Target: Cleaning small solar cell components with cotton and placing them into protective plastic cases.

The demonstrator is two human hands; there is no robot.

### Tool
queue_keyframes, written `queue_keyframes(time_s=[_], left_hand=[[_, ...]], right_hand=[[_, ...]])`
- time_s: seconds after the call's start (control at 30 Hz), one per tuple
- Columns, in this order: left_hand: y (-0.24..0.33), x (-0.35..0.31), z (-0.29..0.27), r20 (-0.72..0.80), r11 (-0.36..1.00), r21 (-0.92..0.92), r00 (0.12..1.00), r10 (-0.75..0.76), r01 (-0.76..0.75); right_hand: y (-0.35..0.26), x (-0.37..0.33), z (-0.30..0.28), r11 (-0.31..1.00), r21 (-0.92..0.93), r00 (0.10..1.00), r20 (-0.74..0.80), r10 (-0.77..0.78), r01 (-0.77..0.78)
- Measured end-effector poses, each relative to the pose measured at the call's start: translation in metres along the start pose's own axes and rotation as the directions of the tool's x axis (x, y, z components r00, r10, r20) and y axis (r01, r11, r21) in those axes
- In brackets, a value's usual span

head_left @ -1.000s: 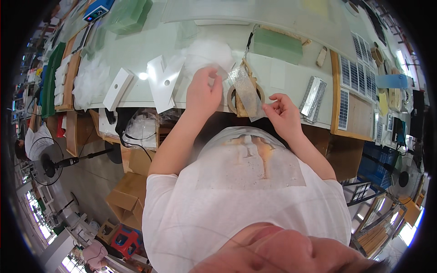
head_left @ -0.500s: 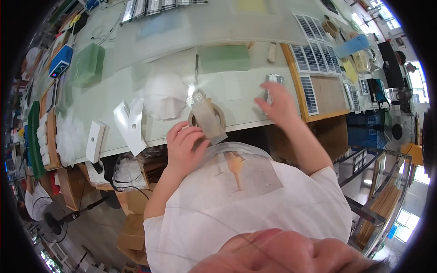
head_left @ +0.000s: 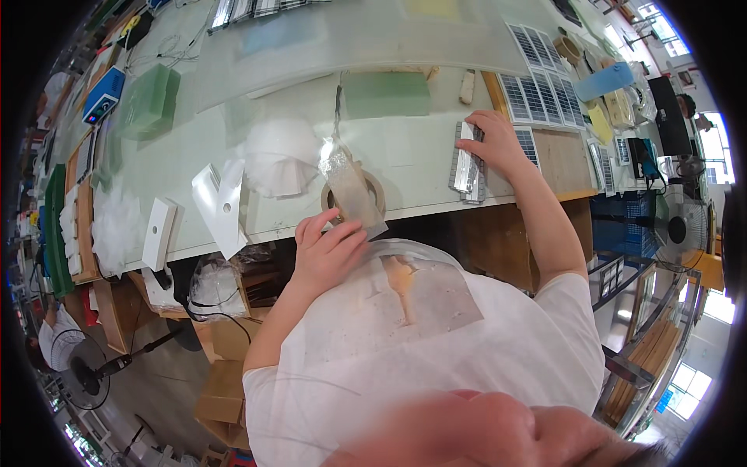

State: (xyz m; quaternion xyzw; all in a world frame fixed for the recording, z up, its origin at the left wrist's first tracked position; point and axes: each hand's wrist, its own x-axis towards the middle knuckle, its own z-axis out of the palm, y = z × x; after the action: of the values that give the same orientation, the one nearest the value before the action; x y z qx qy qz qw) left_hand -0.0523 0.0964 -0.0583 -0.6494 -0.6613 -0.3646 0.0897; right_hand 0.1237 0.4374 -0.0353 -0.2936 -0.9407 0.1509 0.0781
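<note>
My left hand (head_left: 330, 251) is at the table's near edge, fingers loosely spread and apart, holding nothing visible. Its fingertips reach the lower end of a translucent, greyish flat piece (head_left: 354, 194), which lies tilted across a tan tape roll (head_left: 375, 189). A shiny, clear-wrapped part (head_left: 333, 156) sits at the upper end of that piece, with a dark cord-like line running away from it. On the right, my right hand (head_left: 498, 144) has thumb and fingers closed around the upper part of a small stack of silvery strips (head_left: 468, 175) lying on the table.
White foam sheets (head_left: 276, 159) and white holed pieces (head_left: 227, 207) lie left of the roll. Behind are a green block (head_left: 387, 94) and a large translucent sheet (head_left: 358, 47). Small solar panels (head_left: 541, 97) fill a wood-edged board at right. A blue box (head_left: 104, 96) stands far left.
My right hand has come down onto the silvery strips, its fingers closing from a spread pose. My left hand has shifted slightly right along the table edge.
</note>
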Motion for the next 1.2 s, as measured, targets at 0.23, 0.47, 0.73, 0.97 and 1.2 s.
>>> queue_keyframes(time_s=[0.23, 0.47, 0.73, 0.97, 1.2], left_hand=[[-0.003, -0.004, -0.005, -0.025, 1.000, 0.007, 0.999, -0.025, 0.025], [-0.006, -0.015, -0.003, -0.065, 0.999, -0.025, 0.997, -0.035, 0.034], [-0.006, -0.021, -0.003, -0.112, 0.999, -0.027, 0.993, -0.031, 0.028], [-0.006, -0.027, -0.001, -0.161, 0.998, 0.009, 0.985, -0.056, 0.058], [-0.007, -0.031, 0.003, -0.201, 0.997, 0.021, 0.977, -0.069, 0.075]], right_hand=[[0.000, 0.005, 0.004, 0.929, 0.356, 0.989, -0.062, 0.131, -0.101], [-0.060, 0.003, -0.029, 0.754, 0.646, 0.993, 0.065, 0.100, -0.118], [-0.170, 0.007, 0.012, 0.457, 0.869, 0.961, 0.260, -0.092, -0.191], [-0.180, 0.033, 0.056, 0.530, 0.799, 0.926, 0.372, -0.066, -0.283], [-0.188, 0.032, 0.053, 0.555, 0.770, 0.915, 0.401, -0.035, -0.316]])
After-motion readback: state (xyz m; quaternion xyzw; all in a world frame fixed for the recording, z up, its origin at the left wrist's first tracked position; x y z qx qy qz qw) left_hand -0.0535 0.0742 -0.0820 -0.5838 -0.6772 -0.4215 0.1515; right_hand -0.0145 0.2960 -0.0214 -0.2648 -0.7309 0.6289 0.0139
